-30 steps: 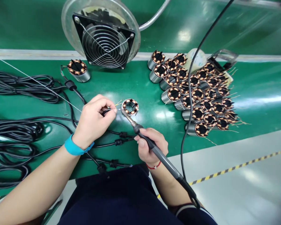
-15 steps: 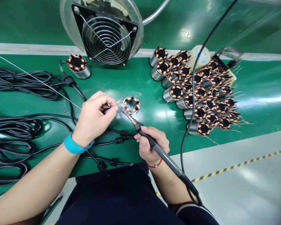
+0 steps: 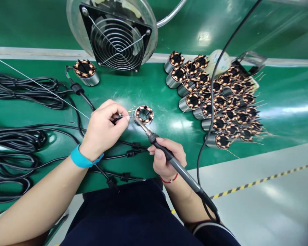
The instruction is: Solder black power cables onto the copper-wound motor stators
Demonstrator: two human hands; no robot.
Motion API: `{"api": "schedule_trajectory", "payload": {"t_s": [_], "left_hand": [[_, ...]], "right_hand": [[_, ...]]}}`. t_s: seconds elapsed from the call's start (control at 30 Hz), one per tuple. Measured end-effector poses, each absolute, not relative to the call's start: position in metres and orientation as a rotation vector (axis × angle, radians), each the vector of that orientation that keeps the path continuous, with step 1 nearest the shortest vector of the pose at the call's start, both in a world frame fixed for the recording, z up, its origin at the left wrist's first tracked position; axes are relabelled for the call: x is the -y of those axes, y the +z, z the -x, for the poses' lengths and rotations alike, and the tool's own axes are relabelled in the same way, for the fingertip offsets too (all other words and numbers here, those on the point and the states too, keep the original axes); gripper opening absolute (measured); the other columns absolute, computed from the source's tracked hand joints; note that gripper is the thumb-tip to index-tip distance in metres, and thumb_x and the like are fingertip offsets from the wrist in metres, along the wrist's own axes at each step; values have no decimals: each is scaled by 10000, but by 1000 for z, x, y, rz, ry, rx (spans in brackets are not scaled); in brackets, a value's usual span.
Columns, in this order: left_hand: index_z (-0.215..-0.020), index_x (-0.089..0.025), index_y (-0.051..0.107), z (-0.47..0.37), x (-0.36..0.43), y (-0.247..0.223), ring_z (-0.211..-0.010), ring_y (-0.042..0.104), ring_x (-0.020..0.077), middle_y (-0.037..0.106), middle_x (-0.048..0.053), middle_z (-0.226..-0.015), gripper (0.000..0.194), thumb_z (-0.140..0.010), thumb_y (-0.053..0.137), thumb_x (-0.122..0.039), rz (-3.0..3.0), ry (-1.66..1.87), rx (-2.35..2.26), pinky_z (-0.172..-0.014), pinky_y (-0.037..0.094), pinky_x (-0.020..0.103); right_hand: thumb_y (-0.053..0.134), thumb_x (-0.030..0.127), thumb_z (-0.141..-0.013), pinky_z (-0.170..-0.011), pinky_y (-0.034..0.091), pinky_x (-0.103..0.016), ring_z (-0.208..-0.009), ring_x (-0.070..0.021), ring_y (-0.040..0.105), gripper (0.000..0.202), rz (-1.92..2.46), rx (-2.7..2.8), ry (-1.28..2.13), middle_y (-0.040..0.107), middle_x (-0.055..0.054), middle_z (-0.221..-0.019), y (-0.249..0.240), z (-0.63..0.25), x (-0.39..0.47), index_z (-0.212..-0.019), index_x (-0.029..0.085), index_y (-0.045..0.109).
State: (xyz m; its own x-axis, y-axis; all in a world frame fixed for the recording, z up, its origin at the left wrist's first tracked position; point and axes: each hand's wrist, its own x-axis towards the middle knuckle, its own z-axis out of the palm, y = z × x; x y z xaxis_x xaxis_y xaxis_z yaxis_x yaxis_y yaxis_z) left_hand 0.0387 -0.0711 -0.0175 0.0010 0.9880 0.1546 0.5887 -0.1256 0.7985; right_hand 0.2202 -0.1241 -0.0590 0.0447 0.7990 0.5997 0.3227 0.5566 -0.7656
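Note:
My right hand (image 3: 169, 157) is closed round the grey handle of a soldering iron (image 3: 179, 169), whose tip reaches the near left rim of a motor stator (image 3: 144, 115). Copper windings ring the top of that stator, which stands on the green bench. Just left of it, my left hand (image 3: 106, 124) pinches the end of a black power cord (image 3: 116, 119). Thin wires stretch from those fingertips to the stator. A fine pale wire (image 3: 41, 85), like solder, runs from the far left to behind my left hand; whether the fingers hold it I cannot tell.
A fan with a wire guard (image 3: 119, 49) hangs at the back. Many stators (image 3: 215, 99) stand grouped on the right, and one wired stator (image 3: 86, 72) at the back left. Coiled black cords (image 3: 17, 136) lie left. The iron's cable (image 3: 212, 89) arcs across the right side.
The iron's tip and my right hand have shifted very slightly right. Thin smoke near the tip has faded, and the wires by my left fingertips show more clearly.

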Motion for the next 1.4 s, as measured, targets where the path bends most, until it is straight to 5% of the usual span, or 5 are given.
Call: {"api": "schedule_trajectory", "payload": {"t_s": [0.3, 0.57, 0.87, 1.27, 1.4], "left_hand": [[-717, -169, 614, -38, 71, -18, -719, 545, 116, 586, 4, -785, 116, -727, 575, -60, -1780, 1027, -1580, -625, 433, 244], [-713, -172, 610, -39, 71, -17, -685, 522, 107, 581, 0, -774, 114, -733, 575, -65, -1790, 1006, -1601, -607, 413, 239], [-728, -174, 605, -39, 71, -17, -701, 532, 115, 584, 4, -786, 109, -743, 569, -72, -1795, 999, -1603, -618, 422, 243], [-727, -175, 600, -40, 72, -19, -685, 527, 111, 576, 4, -787, 98, -754, 572, -85, -1795, 1002, -1603, -617, 419, 248], [-736, -176, 597, -39, 71, -19, -685, 531, 116, 573, 8, -786, 73, -772, 577, -116, -1800, 1002, -1591, -617, 422, 253]], "right_hand": [[570, 249, -871, -509, 568, -285, -514, -130, 628, 282, 996, 1587, 459, 655, 18, -703, -56, -222, 121, -1153, 230, 560], [547, 199, -894, -671, 619, -310, -704, -149, 708, 428, 999, 1659, 589, 719, -39, -1011, -43, -218, 111, -1316, 249, 492], [590, 255, -866, -574, 560, -301, -538, -147, 660, 301, 993, 1579, 445, 701, 18, -709, -45, -226, 118, -1166, 231, 597], [576, 261, -874, -564, 568, -304, -528, -148, 655, 272, 1036, 1542, 414, 681, 17, -691, -45, -228, 120, -1144, 230, 595], [529, 241, -915, -664, 597, -324, -691, -159, 706, 383, 1060, 1666, 546, 726, -19, -926, -34, -228, 107, -1297, 248, 502]]}}
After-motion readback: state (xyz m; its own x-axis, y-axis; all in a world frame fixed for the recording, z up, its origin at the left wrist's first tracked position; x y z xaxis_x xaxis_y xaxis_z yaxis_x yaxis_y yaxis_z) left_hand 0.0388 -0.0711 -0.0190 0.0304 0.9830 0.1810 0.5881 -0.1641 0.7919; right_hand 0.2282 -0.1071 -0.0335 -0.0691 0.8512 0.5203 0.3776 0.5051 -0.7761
